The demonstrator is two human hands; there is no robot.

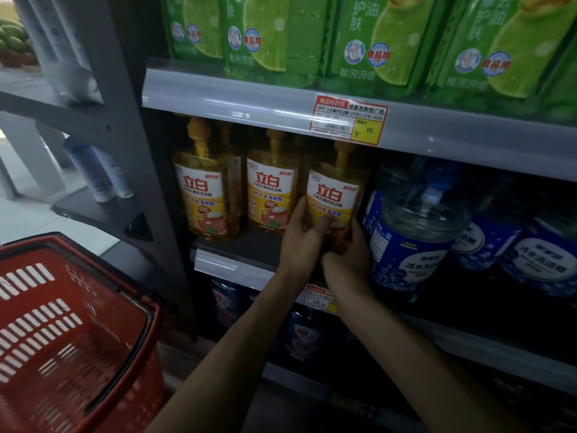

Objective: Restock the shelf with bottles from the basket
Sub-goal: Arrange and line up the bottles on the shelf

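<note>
- Now left hand (301, 237) and right hand (348, 265) clasp a yellow plastic pump bottle (334, 195), seating it on the dark shelf (253, 243).
- Next, likely: release; the red plastic basket (37, 339) lies leftward.

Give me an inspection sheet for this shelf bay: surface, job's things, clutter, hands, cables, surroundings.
Surface: dark middle shelf, front strip bare left of the hands.
Job's things: left yellow bottle and middle yellow bottle stand upright; third yellow bottle, right of them, is in both hands, base hidden. Red basket at lower left; no bottle shows in the part in view.
Clutter: nothing seen.
Hands: left hand grips the third bottle's left side, thumb across the label; right hand holds its lower right side.
Cables: nothing seen.
Surroundings: green packs above; blue-labelled clear jugs to the right; price tag on the upper rail.
</note>
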